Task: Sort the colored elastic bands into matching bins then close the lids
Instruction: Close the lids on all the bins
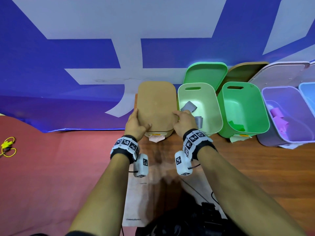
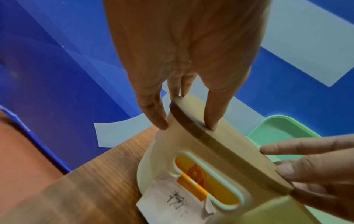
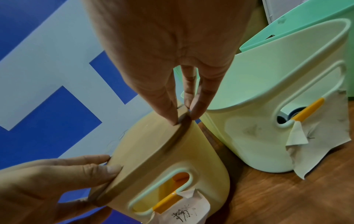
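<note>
A tan lid (image 1: pixel 156 104) lies flat on top of the yellow bin (image 2: pixel 164 151) at the table's far left. My left hand (image 1: pixel 138 121) grips the lid's left edge, thumb on top and fingers down the side. My right hand (image 1: pixel 182 120) grips its right edge the same way. Orange bands (image 2: pixel 195 171) show through the bin's handle slot. To the right stand a pale green bin (image 1: pixel 214 106) with grey bands (image 1: pixel 189 106), a green bin (image 1: pixel 260 108) with green bands (image 1: pixel 237 126), and a purple bin (image 1: pixel 276 99) with purple bands (image 1: pixel 279 118), all uncovered.
A green lid (image 1: pixel 206 72), a tan lid (image 1: pixel 245 70) and a lavender lid (image 1: pixel 281 70) lean on the blue wall behind the bins. A blue bin (image 1: pixel 308 92) is cut off at the right. Paper labels (image 2: pixel 168 198) hang from bin fronts. The wooden table (image 1: pixel 255 167) extends toward me.
</note>
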Available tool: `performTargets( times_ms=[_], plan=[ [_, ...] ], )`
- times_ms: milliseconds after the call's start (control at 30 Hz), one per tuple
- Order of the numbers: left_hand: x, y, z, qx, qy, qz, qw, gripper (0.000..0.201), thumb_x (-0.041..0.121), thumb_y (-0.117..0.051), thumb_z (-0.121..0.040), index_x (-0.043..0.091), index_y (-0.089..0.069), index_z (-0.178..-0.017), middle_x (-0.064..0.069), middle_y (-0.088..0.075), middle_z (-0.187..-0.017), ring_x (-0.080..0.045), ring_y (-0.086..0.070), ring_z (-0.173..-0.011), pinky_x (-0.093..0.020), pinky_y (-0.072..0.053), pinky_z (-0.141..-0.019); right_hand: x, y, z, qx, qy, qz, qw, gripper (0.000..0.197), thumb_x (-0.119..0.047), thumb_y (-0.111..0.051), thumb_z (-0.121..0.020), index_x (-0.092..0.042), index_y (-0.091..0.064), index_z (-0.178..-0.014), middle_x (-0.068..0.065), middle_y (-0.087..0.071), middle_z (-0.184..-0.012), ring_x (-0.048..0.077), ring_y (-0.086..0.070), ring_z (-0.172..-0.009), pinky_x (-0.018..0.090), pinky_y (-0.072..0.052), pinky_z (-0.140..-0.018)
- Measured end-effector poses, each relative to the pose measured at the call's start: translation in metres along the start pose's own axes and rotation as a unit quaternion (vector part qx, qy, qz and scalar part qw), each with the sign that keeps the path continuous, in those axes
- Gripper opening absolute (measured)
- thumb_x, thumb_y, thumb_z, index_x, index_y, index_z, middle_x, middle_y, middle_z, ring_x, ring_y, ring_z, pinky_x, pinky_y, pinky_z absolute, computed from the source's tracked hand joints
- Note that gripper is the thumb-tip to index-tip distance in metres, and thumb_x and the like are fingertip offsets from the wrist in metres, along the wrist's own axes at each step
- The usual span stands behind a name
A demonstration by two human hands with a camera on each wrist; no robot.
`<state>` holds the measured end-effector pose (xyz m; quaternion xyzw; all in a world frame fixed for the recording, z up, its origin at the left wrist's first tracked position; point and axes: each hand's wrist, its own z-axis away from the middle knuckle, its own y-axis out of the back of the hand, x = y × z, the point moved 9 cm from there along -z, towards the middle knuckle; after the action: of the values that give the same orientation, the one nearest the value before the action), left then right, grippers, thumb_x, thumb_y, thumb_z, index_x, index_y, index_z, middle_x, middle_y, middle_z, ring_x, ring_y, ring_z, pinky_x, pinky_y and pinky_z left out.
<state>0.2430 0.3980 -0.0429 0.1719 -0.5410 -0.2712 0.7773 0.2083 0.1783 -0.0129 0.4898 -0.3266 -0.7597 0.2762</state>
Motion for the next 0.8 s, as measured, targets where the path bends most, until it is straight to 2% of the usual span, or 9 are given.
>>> performTargets(
  times_ms=[133, 233, 333, 433, 500, 600, 733, 800],
  plan=[
    [-0.005, 0.0, 0.002, 0.01, 0.012, 0.004, 1.0, 0.097, 0.02, -0.082, -0.076, 0.014, -0.025, -0.154, -0.007, -0.041, -0.151, -0.026, -0.046, -0.134, -0.044, -0.038, -0.112, 0.002, -0.002, -0.002, -0.008, -0.008, 0.002, 1.0, 0.053, -0.005, -0.052, -0.09, -0.019, -0.053, -0.141, 0.014, -0.047, -0.131, 0.03, -0.058, -0.112, 0.032, -0.045, -0.102],
    [-0.006, -0.001, 0.003, 0.01, 0.018, 0.013, 1.0, 0.097, 0.02, -0.083, -0.075, 0.015, -0.027, -0.153, -0.006, -0.043, -0.15, -0.026, -0.047, -0.132, -0.044, -0.039, -0.111, 0.001, -0.004, -0.004, -0.013, -0.013, 0.013, 1.0, 0.056, -0.003, -0.052, -0.088, -0.02, -0.052, -0.142, 0.015, -0.045, -0.131, 0.033, -0.058, -0.112, 0.035, -0.046, -0.102],
    [-0.002, 0.0, 0.003, 0.007, 0.026, 0.017, 1.0, 0.097, 0.019, -0.084, -0.074, 0.012, -0.027, -0.152, -0.008, -0.041, -0.149, -0.026, -0.045, -0.133, -0.043, -0.039, -0.111, 0.0, -0.006, -0.006, -0.021, -0.016, 0.022, 0.999, 0.056, -0.003, -0.052, -0.087, -0.021, -0.052, -0.14, 0.015, -0.043, -0.13, 0.035, -0.058, -0.108, 0.039, -0.05, -0.099],
    [0.011, 0.003, 0.0, 0.012, 0.013, -0.014, 1.0, 0.092, 0.022, -0.082, -0.075, 0.009, -0.031, -0.15, -0.011, -0.038, -0.149, -0.029, -0.04, -0.136, -0.041, -0.035, -0.113, 0.0, -0.003, -0.007, -0.027, -0.017, 0.026, 0.999, 0.056, -0.002, -0.052, -0.087, -0.019, -0.052, -0.14, 0.016, -0.042, -0.131, 0.035, -0.059, -0.107, 0.036, -0.05, -0.096],
    [0.024, 0.003, -0.001, 0.017, 0.003, -0.056, 0.998, 0.085, 0.027, -0.078, -0.079, 0.014, -0.034, -0.149, -0.011, -0.035, -0.151, -0.032, -0.033, -0.139, -0.043, -0.031, -0.115, 0.0, 0.004, -0.01, -0.024, -0.015, 0.019, 0.999, 0.054, -0.001, -0.052, -0.086, -0.018, -0.054, -0.138, 0.016, -0.044, -0.131, 0.034, -0.059, -0.106, 0.029, -0.048, -0.09],
    [0.045, 0.002, 0.0, 0.027, 0.013, -0.124, 0.992, 0.074, 0.035, -0.069, -0.085, 0.027, -0.033, -0.149, -0.003, -0.026, -0.157, -0.03, -0.021, -0.143, -0.049, -0.023, -0.113, 0.004, 0.019, -0.017, -0.008, -0.018, -0.011, 1.0, 0.052, -0.005, -0.057, -0.085, -0.02, -0.057, -0.136, 0.014, -0.05, -0.133, 0.028, -0.059, -0.112, 0.023, -0.041, -0.084],
    [0.091, -0.02, -0.007, 0.0, -0.064, -0.088, 0.994, 0.065, 0.027, -0.066, -0.088, 0.022, -0.04, -0.147, -0.01, -0.038, -0.147, -0.029, -0.035, -0.137, -0.039, -0.027, -0.116, 0.017, 0.054, -0.026, 0.017, -0.029, -0.026, 0.999, 0.054, -0.014, -0.062, -0.087, -0.018, -0.053, -0.14, 0.011, -0.05, -0.136, 0.028, -0.053, -0.122, 0.03, -0.043, -0.097],
    [0.114, -0.035, -0.011, -0.017, -0.079, -0.057, 0.995, 0.062, 0.021, -0.066, -0.088, 0.019, -0.042, -0.145, -0.013, -0.041, -0.142, -0.03, -0.042, -0.133, -0.039, -0.032, -0.114, 0.028, 0.076, -0.032, 0.035, -0.034, -0.032, 0.998, 0.053, -0.014, -0.063, -0.087, -0.017, -0.053, -0.139, 0.011, -0.053, -0.132, 0.028, -0.054, -0.121, 0.031, -0.043, -0.1]
  ],
)
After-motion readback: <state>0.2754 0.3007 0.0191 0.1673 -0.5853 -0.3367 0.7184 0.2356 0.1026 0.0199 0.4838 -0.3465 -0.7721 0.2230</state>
